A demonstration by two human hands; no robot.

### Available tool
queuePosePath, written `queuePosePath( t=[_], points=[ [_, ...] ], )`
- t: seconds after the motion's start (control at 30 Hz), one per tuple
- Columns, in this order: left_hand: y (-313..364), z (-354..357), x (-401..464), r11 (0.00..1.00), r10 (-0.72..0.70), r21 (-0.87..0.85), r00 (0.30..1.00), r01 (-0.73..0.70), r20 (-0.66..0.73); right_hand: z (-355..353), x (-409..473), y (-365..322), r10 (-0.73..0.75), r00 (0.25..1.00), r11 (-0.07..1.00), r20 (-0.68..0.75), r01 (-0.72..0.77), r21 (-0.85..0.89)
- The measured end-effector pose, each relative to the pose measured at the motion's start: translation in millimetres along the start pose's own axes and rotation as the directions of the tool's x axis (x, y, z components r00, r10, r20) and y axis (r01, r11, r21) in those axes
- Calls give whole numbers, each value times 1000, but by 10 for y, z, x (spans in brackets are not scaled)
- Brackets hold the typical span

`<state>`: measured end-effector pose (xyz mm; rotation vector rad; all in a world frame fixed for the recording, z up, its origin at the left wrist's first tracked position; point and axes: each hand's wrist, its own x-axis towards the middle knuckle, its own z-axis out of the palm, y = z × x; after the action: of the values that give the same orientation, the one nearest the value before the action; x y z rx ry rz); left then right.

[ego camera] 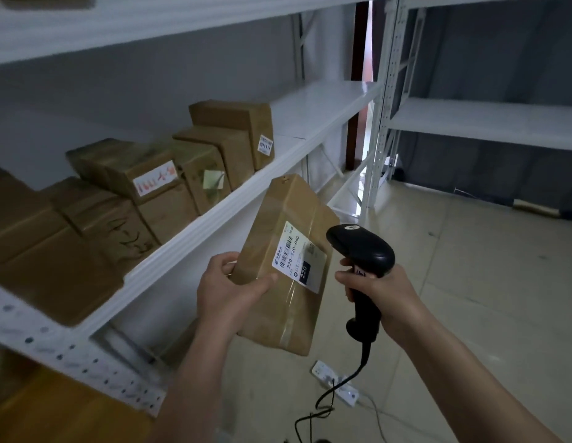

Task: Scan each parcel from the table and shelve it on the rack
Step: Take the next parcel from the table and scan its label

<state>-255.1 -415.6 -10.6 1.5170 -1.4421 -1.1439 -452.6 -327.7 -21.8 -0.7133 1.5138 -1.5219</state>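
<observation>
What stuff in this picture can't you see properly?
- Head view: the small print on the held parcel's label is too tiny to read.
- The left hand covers the parcel's near corner.
- The right hand hides the scanner's trigger.
- The nearest shelved boxes are blurred and cut off by the left edge.
- The scanner cable runs off the bottom edge.

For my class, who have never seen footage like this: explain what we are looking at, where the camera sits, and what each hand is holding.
There is no machine here, only a person's two bare hands. The one picture comes from a camera worn on the person's head, looking forward and down. The left hand grips a brown cardboard parcel with a white shipping label. The right hand holds a black corded barcode scanner, its head close to that label. To the left, a white rack shelf already carries a row of similar parcels. A power strip lies on the tiled floor.
</observation>
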Motion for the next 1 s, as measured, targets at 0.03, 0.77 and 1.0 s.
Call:
queuePosePath(
  t=[0.03, 0.77, 1.0],
  points=[
    [70, 83, 132, 1000, 8, 3, 1000, -8, -6, -9, 165, -47, -6, 1000, 1000, 2, 6, -19],
    [1536, 1226, 1846, 766, 410, 524, 911, -371, 46, 56, 2569, -868, -134, 987, 981, 88, 120, 154],
    [2076, 1847, 2372, 754, 450, 572, 888, -322, -92, -107, 3450, -1232, -114, 976, 984, 188, 85, 156]
  ],
)
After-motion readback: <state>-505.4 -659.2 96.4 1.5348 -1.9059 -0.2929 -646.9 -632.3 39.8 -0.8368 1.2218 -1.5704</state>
